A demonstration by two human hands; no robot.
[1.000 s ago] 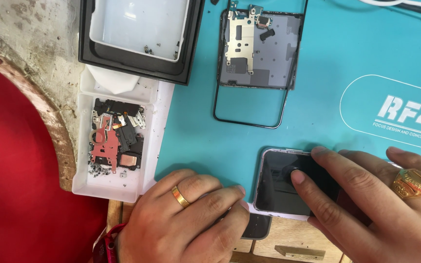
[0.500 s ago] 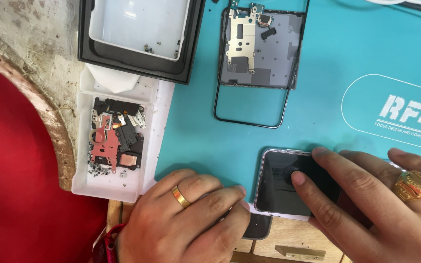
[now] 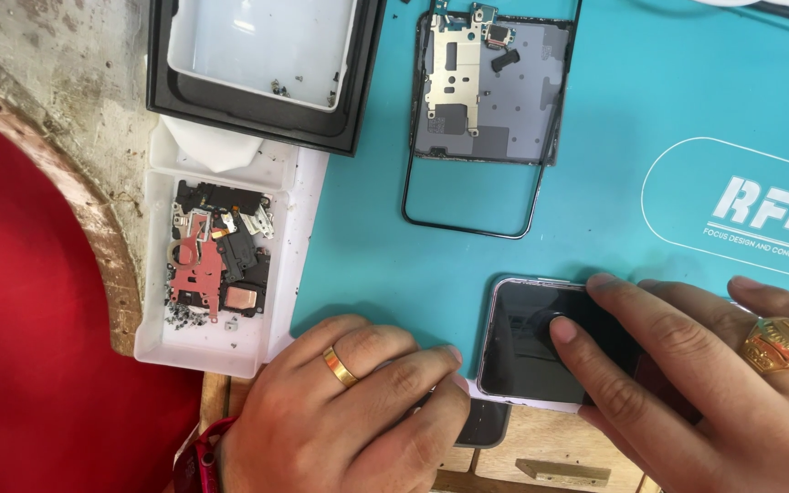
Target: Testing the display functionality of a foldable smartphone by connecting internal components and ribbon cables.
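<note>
Fingers point(image 3: 566, 330) of the right hand point(image 3: 714, 402) are spread flat, two tips pressing down on the dark phone point(image 3: 541, 342); not pinched, nothing clamped. Left hand point(image 3: 349, 420) w/ gold band lies knuckles-up just beside the phone's left edge, fingers together and curled loosely onto a small dark slab point(image 3: 481, 424) poking out under them. Can't tell if it actually grips that piece.

Phone sits at the near edge of the teal mat point(image 3: 650, 110), its lower end overhanging onto the wooden bench point(image 3: 541, 447). I'd judge it light, stiff, thin, w/ a glossy face, so slippery under fingertips and prob. fragile if it's glass. From where I sit, best hold looks like the long side edges, thumb opposite fingers, not the face; the pale rim gives some purchase. The overhang at the bench side leaves room to get a tip under.

Further out: stripped phone frame point(image 3: 490, 100) w/ metal shield plate up top centre, well apart from the hands. White parts tray point(image 3: 230, 351) at left holds a reddish plate, black bits and loose screws. Above it a black box lid point(image 3: 257, 110) w/ white insert point(image 3: 257, 46). Red cloth point(image 3: 20, 347) along the left edge.
</note>
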